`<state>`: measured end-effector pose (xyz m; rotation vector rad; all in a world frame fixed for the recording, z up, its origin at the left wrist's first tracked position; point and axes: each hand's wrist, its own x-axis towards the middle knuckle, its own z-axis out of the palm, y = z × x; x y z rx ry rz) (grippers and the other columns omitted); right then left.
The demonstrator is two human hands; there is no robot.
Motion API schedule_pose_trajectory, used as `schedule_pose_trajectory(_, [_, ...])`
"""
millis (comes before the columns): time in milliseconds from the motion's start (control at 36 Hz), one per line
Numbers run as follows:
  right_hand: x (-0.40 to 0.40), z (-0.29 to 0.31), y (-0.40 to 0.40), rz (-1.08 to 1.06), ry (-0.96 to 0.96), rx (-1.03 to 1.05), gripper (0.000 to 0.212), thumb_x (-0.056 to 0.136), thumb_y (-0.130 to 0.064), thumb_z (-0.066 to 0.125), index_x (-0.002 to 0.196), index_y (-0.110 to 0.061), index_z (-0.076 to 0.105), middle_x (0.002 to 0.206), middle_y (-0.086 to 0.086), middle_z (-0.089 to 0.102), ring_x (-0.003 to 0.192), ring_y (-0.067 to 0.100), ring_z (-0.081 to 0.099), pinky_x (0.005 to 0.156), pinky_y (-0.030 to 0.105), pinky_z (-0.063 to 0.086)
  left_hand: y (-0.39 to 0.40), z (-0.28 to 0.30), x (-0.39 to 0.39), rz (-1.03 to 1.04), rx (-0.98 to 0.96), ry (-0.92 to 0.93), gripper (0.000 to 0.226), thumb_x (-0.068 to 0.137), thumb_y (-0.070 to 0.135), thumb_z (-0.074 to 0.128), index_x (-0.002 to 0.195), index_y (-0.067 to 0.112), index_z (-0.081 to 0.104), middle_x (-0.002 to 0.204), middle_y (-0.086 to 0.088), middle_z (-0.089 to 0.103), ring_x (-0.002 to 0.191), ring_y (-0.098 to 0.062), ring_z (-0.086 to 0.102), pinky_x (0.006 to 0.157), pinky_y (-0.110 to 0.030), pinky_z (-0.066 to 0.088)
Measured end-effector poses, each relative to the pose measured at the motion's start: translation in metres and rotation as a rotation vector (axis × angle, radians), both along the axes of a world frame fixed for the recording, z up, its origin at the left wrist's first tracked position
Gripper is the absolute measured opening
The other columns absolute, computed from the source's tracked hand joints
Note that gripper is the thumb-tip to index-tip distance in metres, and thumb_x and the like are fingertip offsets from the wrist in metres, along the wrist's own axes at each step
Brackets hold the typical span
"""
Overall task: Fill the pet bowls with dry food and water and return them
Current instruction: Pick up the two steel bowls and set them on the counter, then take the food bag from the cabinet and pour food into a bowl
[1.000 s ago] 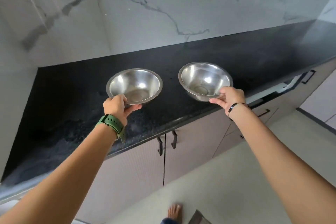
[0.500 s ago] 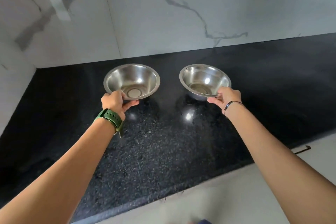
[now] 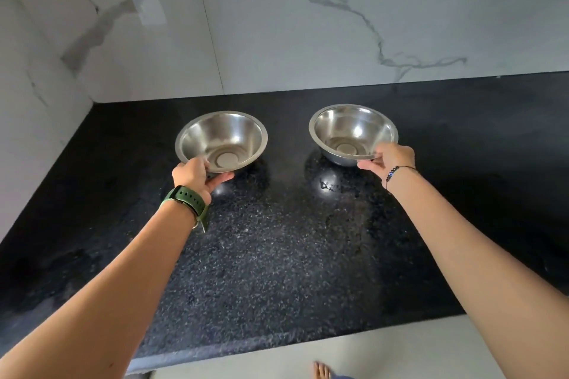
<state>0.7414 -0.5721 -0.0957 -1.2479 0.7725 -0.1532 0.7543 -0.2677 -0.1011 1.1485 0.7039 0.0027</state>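
Your left hand pinches the near rim of the left bowl, thumb on top and fingers curled beneath, and your right hand grips the near rim of the right bowl the same way. Both steel bowls are empty, showing only bare shiny metal and a flat round base inside, and they sit well apart over the black speckled counter near the marble wall. You cannot tell whether either bowl rests on the counter or hangs just above it.
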Motion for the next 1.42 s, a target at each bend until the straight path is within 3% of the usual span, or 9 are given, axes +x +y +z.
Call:
schedule_pose_trajectory(222, [-0.004, -0.003, 0.002, 0.043, 0.027, -0.015, 0.041, 0.086, 0.007, 0.047, 0.126, 0.008, 0.046, 0.115, 0.027, 0.057, 0.07, 0.025, 0.063, 0.047, 0.029, 0.058, 0.0, 0.004, -0.004, -0.084, 0.068, 0.041, 0.035, 0.087, -0.01, 0.046, 0.122, -0.008, 0.046, 0.082, -0.015, 0.056, 0.069, -0.029, 0.061, 0.05, -0.034, 0.057])
schedule_pose_trajectory(333, [-0.007, -0.004, 0.003, 0.168, 0.087, -0.061, 0.038, 0.091, -0.012, 0.052, 0.127, 0.0, 0.045, 0.092, 0.013, 0.058, 0.082, 0.028, 0.064, 0.065, 0.035, 0.056, 0.004, 0.001, -0.006, -0.119, 0.178, 0.077, 0.032, 0.089, 0.005, 0.057, 0.118, -0.004, 0.049, 0.084, -0.011, 0.054, 0.068, -0.024, 0.059, 0.049, -0.03, 0.056])
schedule_pose_trajectory(472, [-0.008, -0.003, 0.005, 0.22, 0.149, -0.104, 0.055, 0.089, -0.034, 0.058, 0.131, -0.005, 0.041, 0.111, 0.009, 0.051, 0.11, 0.028, 0.052, 0.078, 0.043, 0.051, 0.009, 0.001, -0.01, -0.113, 0.364, 0.137, 0.037, 0.089, 0.023, 0.057, 0.118, 0.001, 0.05, 0.087, -0.006, 0.05, 0.061, -0.021, 0.053, 0.047, -0.024, 0.052])
schedule_pose_trajectory(528, [-0.007, -0.001, 0.007, 0.17, 0.147, -0.169, 0.059, 0.086, -0.032, 0.059, 0.134, -0.008, 0.033, 0.126, 0.01, 0.046, 0.112, 0.027, 0.048, 0.085, 0.046, 0.048, 0.01, 0.006, -0.011, -0.095, 0.49, 0.16, 0.039, 0.087, 0.026, 0.056, 0.115, 0.0, 0.052, 0.082, -0.009, 0.05, 0.062, -0.023, 0.047, 0.055, -0.029, 0.043])
schedule_pose_trajectory(611, [-0.005, 0.009, 0.008, 0.133, 0.131, -0.458, 0.068, 0.083, -0.025, 0.061, 0.138, -0.003, 0.027, 0.139, 0.017, 0.04, 0.118, 0.031, 0.046, 0.099, 0.045, 0.04, 0.013, 0.02, -0.01, -0.103, 0.659, 0.195, 0.045, 0.076, 0.031, 0.058, 0.109, 0.001, 0.058, 0.11, -0.02, 0.059, 0.077, -0.029, 0.052, 0.07, -0.035, 0.048])
schedule_pose_trajectory(750, [0.002, 0.051, 0.01, 0.289, 0.115, -0.71, 0.077, 0.081, -0.025, 0.062, 0.143, -0.003, 0.023, 0.144, 0.019, 0.035, 0.129, 0.037, 0.039, 0.105, 0.044, 0.037, 0.008, 0.063, 0.001, -0.158, 0.842, 0.241, 0.058, 0.081, 0.028, 0.058, 0.131, 0.002, 0.044, 0.133, -0.021, 0.037, 0.111, -0.036, 0.048, 0.099, -0.046, 0.044])
schedule_pose_trajectory(917, [0.013, 0.115, 0.026, 0.461, -0.078, -0.77, 0.068, 0.091, -0.024, 0.053, 0.147, -0.006, 0.019, 0.151, 0.013, 0.028, 0.137, 0.029, 0.031, 0.105, 0.036, 0.032, -0.008, 0.129, 0.009, -0.193, 0.9, 0.048, 0.049, 0.079, 0.022, 0.057, 0.123, 0.002, 0.048, 0.132, -0.02, 0.045, 0.113, -0.039, 0.051, 0.098, -0.043, 0.045])
schedule_pose_trajectory(1111, [0.034, 0.199, 0.057, 0.485, -0.307, -0.893, 0.067, 0.089, -0.022, 0.053, 0.147, -0.009, 0.023, 0.151, 0.011, 0.029, 0.138, 0.027, 0.031, 0.108, 0.033, 0.028, -0.021, 0.225, 0.017, -0.17, 0.98, -0.205, 0.055, 0.088, 0.02, 0.052, 0.138, 0.007, 0.035, 0.139, -0.017, 0.039, 0.124, -0.036, 0.043, 0.104, -0.043, 0.04])
schedule_pose_trajectory(1417, [0.038, 0.344, 0.123, 0.456, -0.758, -0.837, 0.066, 0.087, -0.022, 0.057, 0.145, -0.011, 0.026, 0.149, 0.009, 0.034, 0.137, 0.024, 0.032, 0.108, 0.034, 0.029, -0.02, 0.388, -0.021, 0.065, 0.97, -0.743, 0.044, 0.09, 0.014, 0.05, 0.133, 0.011, 0.043, 0.137, -0.007, 0.044, 0.117, -0.023, 0.049, 0.091, -0.03, 0.042])
